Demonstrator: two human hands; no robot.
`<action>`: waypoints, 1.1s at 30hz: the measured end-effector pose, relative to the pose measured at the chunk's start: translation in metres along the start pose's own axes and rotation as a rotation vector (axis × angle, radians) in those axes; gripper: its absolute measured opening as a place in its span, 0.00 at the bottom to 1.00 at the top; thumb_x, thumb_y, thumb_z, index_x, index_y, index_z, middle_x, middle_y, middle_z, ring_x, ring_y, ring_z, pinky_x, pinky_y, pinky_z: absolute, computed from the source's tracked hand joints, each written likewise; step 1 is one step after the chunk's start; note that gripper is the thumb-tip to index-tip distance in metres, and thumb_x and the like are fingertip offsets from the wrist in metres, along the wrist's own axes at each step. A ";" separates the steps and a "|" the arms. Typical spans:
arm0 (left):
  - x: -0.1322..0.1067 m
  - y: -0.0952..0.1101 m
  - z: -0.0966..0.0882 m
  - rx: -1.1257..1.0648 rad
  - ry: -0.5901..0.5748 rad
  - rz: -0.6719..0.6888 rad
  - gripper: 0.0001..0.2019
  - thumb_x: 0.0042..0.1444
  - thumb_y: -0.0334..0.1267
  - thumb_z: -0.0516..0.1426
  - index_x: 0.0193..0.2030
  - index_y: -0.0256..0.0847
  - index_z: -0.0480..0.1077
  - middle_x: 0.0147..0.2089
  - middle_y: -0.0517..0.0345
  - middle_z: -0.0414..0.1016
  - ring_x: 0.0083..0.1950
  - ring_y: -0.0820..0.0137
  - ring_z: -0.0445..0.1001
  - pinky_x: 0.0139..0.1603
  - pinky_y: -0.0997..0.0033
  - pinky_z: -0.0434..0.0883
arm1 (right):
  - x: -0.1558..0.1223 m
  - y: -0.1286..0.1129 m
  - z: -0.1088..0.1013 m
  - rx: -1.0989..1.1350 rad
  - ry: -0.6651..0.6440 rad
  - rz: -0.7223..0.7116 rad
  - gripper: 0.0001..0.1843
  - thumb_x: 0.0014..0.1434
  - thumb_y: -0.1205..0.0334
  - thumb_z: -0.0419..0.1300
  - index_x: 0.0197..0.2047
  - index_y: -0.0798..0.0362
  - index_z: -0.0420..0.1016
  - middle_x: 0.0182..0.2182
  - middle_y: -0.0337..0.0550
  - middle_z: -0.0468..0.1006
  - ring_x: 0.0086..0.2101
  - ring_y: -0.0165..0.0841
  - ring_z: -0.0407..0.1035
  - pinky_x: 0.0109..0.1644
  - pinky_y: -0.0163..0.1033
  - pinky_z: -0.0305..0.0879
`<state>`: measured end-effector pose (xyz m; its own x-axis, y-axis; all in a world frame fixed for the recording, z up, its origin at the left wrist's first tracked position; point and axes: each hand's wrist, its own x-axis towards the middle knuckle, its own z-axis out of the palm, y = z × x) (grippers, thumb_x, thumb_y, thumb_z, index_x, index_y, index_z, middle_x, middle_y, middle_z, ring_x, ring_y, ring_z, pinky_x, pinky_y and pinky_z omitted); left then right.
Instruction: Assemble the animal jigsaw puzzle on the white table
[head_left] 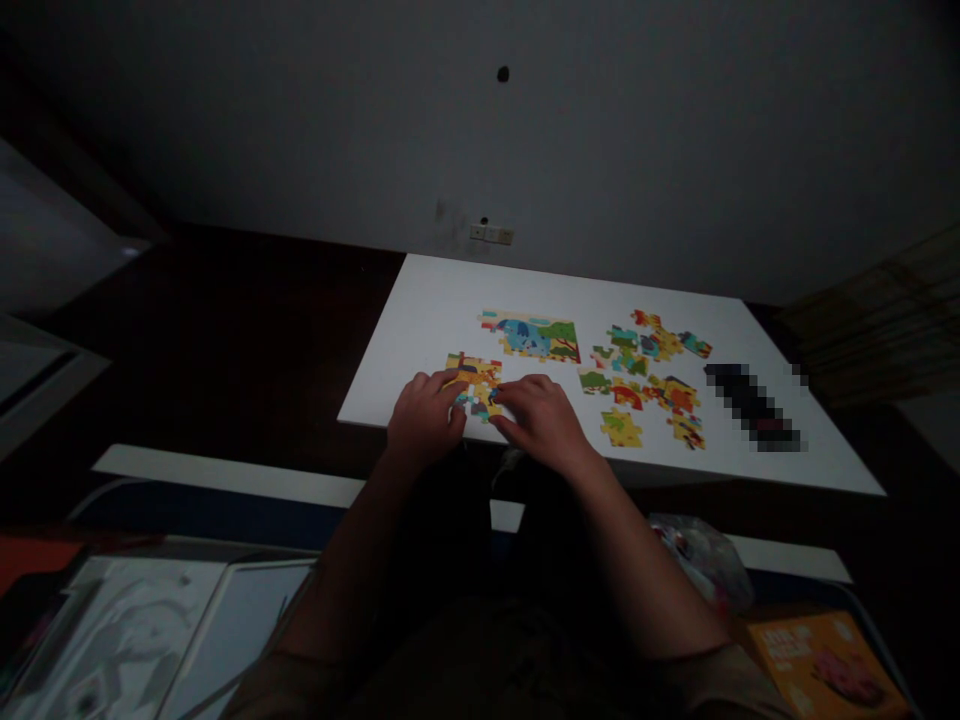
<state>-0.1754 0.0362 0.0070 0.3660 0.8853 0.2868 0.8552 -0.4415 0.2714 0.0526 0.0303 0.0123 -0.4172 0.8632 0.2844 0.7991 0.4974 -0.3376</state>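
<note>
On a white table (420, 310) lies a partly joined jigsaw. Both hands rest at its near edge on a small cluster of joined yellow pieces (472, 378). My left hand (424, 415) curls its fingers onto the cluster's left side. My right hand (541, 418) presses its fingers onto the cluster's right side. A larger joined section with blue and green (534, 337) lies just beyond. Several loose colourful pieces (649, 375) are scattered to the right.
A dark pixelated object (751, 405) lies at the table's right side. A crumpled plastic bag (701, 560) and an orange box (825, 665) sit at lower right. Pale boards or trays (150, 620) lie at lower left. The room is dim, with a wall behind.
</note>
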 end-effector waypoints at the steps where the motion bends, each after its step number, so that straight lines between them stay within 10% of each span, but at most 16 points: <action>1: 0.000 0.000 0.000 -0.001 0.003 -0.001 0.19 0.63 0.33 0.54 0.60 0.47 0.71 0.63 0.54 0.72 0.54 0.56 0.70 0.55 0.53 0.68 | 0.000 0.000 0.000 -0.012 0.004 -0.005 0.13 0.64 0.55 0.65 0.52 0.41 0.78 0.54 0.38 0.79 0.53 0.48 0.68 0.54 0.57 0.66; 33: 0.001 0.002 0.010 -0.018 0.146 -0.116 0.13 0.61 0.34 0.57 0.52 0.43 0.75 0.58 0.49 0.75 0.59 0.53 0.69 0.59 0.49 0.70 | -0.033 0.018 -0.014 -0.004 0.097 0.168 0.20 0.62 0.55 0.67 0.56 0.46 0.76 0.47 0.48 0.80 0.50 0.49 0.71 0.54 0.57 0.70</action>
<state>-0.1695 0.0382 -0.0016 0.2070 0.9003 0.3828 0.8813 -0.3415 0.3266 0.0875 0.0094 0.0094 -0.2339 0.9218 0.3091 0.8558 0.3461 -0.3844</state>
